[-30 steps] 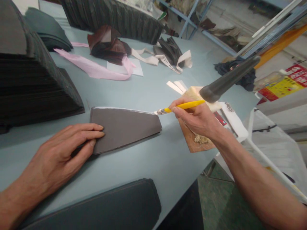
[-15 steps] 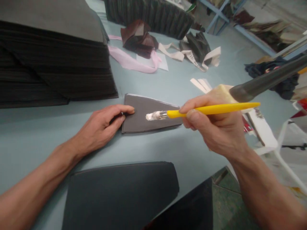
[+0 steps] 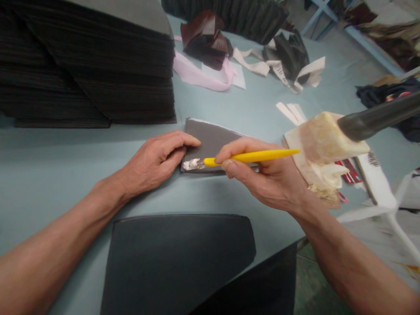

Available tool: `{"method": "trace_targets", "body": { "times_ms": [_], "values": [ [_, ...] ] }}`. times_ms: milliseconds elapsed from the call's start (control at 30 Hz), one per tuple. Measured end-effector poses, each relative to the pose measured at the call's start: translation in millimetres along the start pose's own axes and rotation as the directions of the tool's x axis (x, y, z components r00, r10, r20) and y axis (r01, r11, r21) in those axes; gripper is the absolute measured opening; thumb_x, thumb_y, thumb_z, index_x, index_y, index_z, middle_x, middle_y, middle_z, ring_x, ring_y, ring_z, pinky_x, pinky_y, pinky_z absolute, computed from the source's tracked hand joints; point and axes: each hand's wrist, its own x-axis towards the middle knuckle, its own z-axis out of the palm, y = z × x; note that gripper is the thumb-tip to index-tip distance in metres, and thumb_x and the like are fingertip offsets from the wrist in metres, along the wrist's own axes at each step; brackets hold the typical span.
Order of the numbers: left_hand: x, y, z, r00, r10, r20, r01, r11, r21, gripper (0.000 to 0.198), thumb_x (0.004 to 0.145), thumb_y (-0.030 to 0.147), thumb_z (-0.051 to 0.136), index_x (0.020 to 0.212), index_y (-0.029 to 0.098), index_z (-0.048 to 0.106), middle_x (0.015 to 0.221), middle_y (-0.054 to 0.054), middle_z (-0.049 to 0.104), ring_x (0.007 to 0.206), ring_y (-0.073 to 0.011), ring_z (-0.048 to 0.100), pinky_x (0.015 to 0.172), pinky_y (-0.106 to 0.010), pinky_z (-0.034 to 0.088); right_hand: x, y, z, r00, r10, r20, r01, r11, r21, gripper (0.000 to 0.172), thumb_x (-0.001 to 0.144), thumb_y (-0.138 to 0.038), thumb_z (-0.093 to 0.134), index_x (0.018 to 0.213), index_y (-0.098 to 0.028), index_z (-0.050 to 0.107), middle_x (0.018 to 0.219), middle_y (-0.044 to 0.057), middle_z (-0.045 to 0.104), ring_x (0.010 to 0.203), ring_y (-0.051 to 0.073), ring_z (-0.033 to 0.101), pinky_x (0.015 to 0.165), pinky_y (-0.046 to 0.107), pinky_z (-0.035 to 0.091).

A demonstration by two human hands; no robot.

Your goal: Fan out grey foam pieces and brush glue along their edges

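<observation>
My right hand (image 3: 262,170) pinches the yellow handle of a brush (image 3: 251,156) between thumb and fingers. White paste coats the bristles, which lie at the lower left corner of a grey tapered panel (image 3: 210,133). That panel is flat on the table, a thin white line along its far edge, and my right hand hides its narrower right part. At its left end my left hand (image 3: 160,155) holds it, the index finger on top and the thumb by the edge. Closer to me lies a larger dark panel (image 3: 180,258).
Tall stacks of dark sheets (image 3: 131,65) stand at the back left. Behind are a pink strip (image 3: 203,78), brown scraps (image 3: 206,41) and a row of dark pieces (image 3: 226,17). A pale yellowish block (image 3: 323,135) with a dark bar (image 3: 377,118) stands right of my right hand.
The brush has moved left and nearer to me, from the panel's middle to its lower left corner. My left hand keeps its place on the panel. The whole view has shifted.
</observation>
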Motion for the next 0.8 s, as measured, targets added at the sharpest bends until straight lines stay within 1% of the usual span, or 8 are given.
{"method": "trace_targets", "body": {
  "times_ms": [100,167,267,333,433,533,667,800],
  "values": [
    [0,-2,1.1,0.997,0.073,0.018,-0.073,0.997,-0.021,0.033,0.108,0.028,0.046,0.116,0.021,0.077,0.130,-0.007,0.077,0.119,-0.0209,0.072,0.112,-0.035,0.054,1,1,2,1.000,0.015,-0.001,-0.015,1.000,0.014,0.015,0.107,-0.034,0.071,0.101,-0.022,0.076,0.086,-0.001,0.071,0.072,0.011,0.060,0.070,0.026,0.053],
    [0,-2,1.2,0.996,0.084,0.024,-0.084,0.996,-0.009,0.034,0.107,0.026,0.045,0.115,0.022,0.078,0.131,-0.007,0.077,0.119,-0.0204,0.072,0.112,-0.035,0.054,1,2,2,1.000,0.030,-0.002,-0.030,0.999,0.020,0.019,0.108,-0.038,0.071,0.099,-0.022,0.076,0.085,-0.001,0.071,0.073,0.012,0.061,0.071,0.027,0.054],
    [0,1,0.8,0.998,0.059,0.029,-0.060,0.998,0.017,0.036,0.106,0.025,0.044,0.116,0.024,0.078,0.132,-0.006,0.076,0.121,-0.0208,0.072,0.113,-0.036,0.054,1,0,-1,0.998,0.051,0.026,-0.051,0.999,0.005,0.024,0.107,-0.044,0.071,0.098,-0.023,0.077,0.086,0.001,0.072,0.074,0.013,0.062,0.072,0.029,0.055],
    [0,2,0.5,0.999,0.032,0.034,-0.033,0.999,0.030,0.037,0.105,0.026,0.043,0.115,0.026,0.079,0.132,-0.006,0.076,0.121,-0.0215,0.072,0.114,-0.037,0.054,0,-1,-4,0.998,0.054,0.045,-0.053,0.998,-0.016,0.024,0.107,-0.044,0.071,0.097,-0.024,0.078,0.087,0.002,0.073,0.074,0.014,0.062,0.072,0.029,0.055],
    [0,3,0.4,0.999,0.024,0.038,-0.026,0.998,0.053,0.040,0.105,0.028,0.041,0.115,0.025,0.080,0.133,-0.006,0.076,0.121,-0.0218,0.072,0.114,-0.037,0.055,-1,-3,-10,0.996,0.065,0.057,-0.062,0.997,-0.047,0.022,0.106,-0.042,0.071,0.097,-0.024,0.078,0.088,0.002,0.075,0.073,0.013,0.061,0.071,0.028,0.055],
    [1,4,0.2,0.999,0.016,0.036,-0.018,0.997,0.074,0.041,0.106,0.029,0.040,0.114,0.025,0.080,0.134,-0.006,0.076,0.122,-0.0217,0.072,0.114,-0.037,0.055,-3,-3,-18,0.995,0.089,0.053,-0.085,0.994,-0.073,0.022,0.105,-0.044,0.074,0.096,-0.024,0.079,0.086,0.001,0.075,0.072,0.013,0.061,0.069,0.028,0.054],
    [1,5,-0.7,1.000,0.002,0.025,-0.004,0.997,0.083,0.038,0.106,0.031,0.043,0.112,0.028,0.081,0.134,-0.005,0.077,0.120,-0.0220,0.073,0.114,-0.036,0.055,-8,1,-30,0.993,0.111,0.052,-0.107,0.992,-0.069,0.027,0.104,-0.049,0.074,0.095,-0.024,0.079,0.085,0.002,0.073,0.072,0.014,0.061,0.069,0.030,0.055],
    [1,5,-1.7,1.000,-0.010,0.016,0.008,0.996,0.089,0.037,0.105,0.031,0.045,0.111,0.027,0.081,0.133,-0.006,0.077,0.119,-0.0221,0.074,0.114,-0.036,0.056,-20,10,-43,0.996,0.088,0.022,-0.087,0.995,-0.051,0.025,0.106,-0.046,0.072,0.097,-0.023,0.079,0.081,0.000,0.069,0.072,0.013,0.060,0.068,0.029,0.053]
  ]
}}
